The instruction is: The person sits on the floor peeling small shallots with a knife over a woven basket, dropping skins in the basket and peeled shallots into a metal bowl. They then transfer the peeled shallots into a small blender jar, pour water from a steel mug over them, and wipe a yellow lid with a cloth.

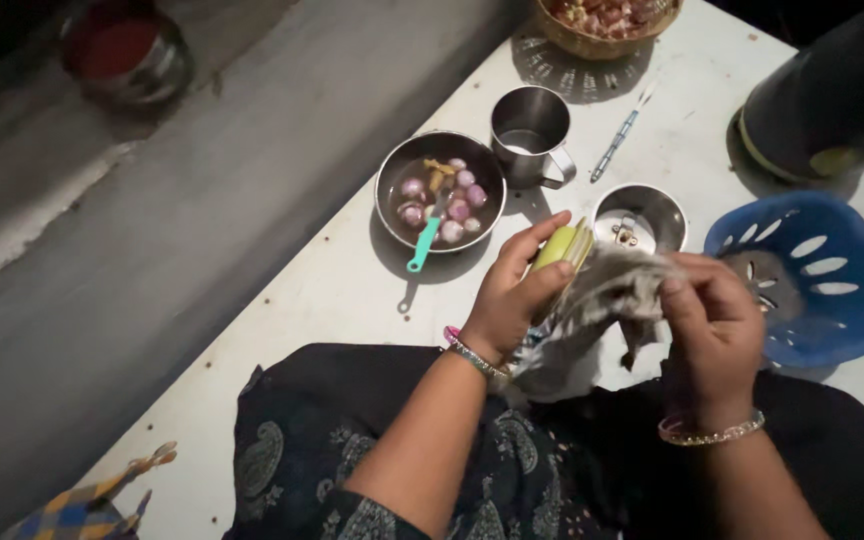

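My left hand [512,295] grips a yellow-green object [557,247] wrapped in crumpled grey paper [592,310], thumb on top. My right hand [712,330] pinches the paper's upper right edge, pulling it away. Both hands hover over my lap, which is covered by dark patterned cloth [352,440]. Just beyond them, a steel bowl [387,195] holds peeled pink shallots in water and a teal-handled tool [424,243].
On the white surface [282,300] stand a steel mug [532,130], a small steel pot [670,210], a blue plastic basket [852,290], a wicker basket [592,42] of shallots, a thin pen-like tool [617,140] and a dark vessel [832,90]. A red-filled tin [127,55] sits on the floor.
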